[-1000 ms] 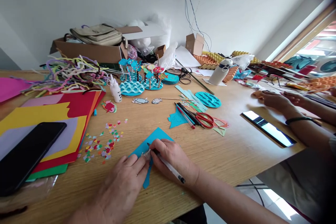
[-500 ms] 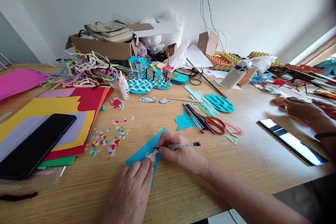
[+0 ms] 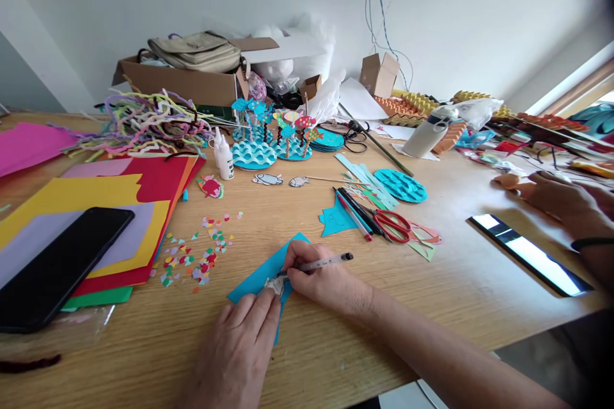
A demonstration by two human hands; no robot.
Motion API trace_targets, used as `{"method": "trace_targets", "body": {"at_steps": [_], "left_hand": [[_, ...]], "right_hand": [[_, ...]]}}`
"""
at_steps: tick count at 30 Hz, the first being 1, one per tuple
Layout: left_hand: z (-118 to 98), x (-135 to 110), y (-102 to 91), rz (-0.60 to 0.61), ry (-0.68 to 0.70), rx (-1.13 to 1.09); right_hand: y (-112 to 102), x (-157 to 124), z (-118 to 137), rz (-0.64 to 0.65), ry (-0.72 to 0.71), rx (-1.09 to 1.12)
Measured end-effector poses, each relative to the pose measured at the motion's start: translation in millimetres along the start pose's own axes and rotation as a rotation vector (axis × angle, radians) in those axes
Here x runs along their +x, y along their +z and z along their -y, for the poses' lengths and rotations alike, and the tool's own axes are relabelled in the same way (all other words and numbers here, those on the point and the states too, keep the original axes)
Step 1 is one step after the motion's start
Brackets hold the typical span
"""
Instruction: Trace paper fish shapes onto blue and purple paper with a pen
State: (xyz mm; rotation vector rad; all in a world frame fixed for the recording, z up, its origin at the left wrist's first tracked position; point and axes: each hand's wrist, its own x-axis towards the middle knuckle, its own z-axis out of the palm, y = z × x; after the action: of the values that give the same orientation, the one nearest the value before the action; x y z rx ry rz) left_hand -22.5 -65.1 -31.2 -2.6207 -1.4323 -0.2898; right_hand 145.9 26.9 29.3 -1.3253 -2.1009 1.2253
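Note:
A blue paper sheet lies on the wooden table near its front edge. On the sheet is a small grey paper cutout. My left hand presses its fingers flat on that cutout. My right hand is closed around a pen, whose tip touches the cutout and whose barrel points right.
A black phone rests on stacked coloured paper at left, with confetti bits beside it. Red scissors, pens, glue bottles, blue wave models, pipe cleaners and a cardboard box lie beyond. Another person's hands and a second phone are at right.
My right hand turned the pen from pointing toward me to lying almost level, pointing right. The view swung left and a little up. My left hand stayed on the cutout.

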Motion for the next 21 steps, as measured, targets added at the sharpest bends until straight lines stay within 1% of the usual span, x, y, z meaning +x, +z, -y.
{"method": "trace_targets", "body": {"at_steps": [8, 12, 15, 21], "left_hand": [[-0.1, 1.4, 1.0, 0.008, -0.009, -0.015], [0.2, 1.8, 0.8, -0.006, -0.009, -0.012], [0.5, 1.7, 1.4, -0.004, -0.011, -0.020], [0.3, 1.0, 1.0, 0.029, -0.022, -0.044]], "right_hand": [[1.8, 0.8, -3.4, -0.003, -0.024, -0.024], [2.6, 2.1, -6.3, -0.030, -0.044, 0.028], [2.7, 3.5, -8.6, -0.059, -0.038, 0.066], [2.3, 3.5, -6.7, -0.048, -0.013, 0.042]]}}
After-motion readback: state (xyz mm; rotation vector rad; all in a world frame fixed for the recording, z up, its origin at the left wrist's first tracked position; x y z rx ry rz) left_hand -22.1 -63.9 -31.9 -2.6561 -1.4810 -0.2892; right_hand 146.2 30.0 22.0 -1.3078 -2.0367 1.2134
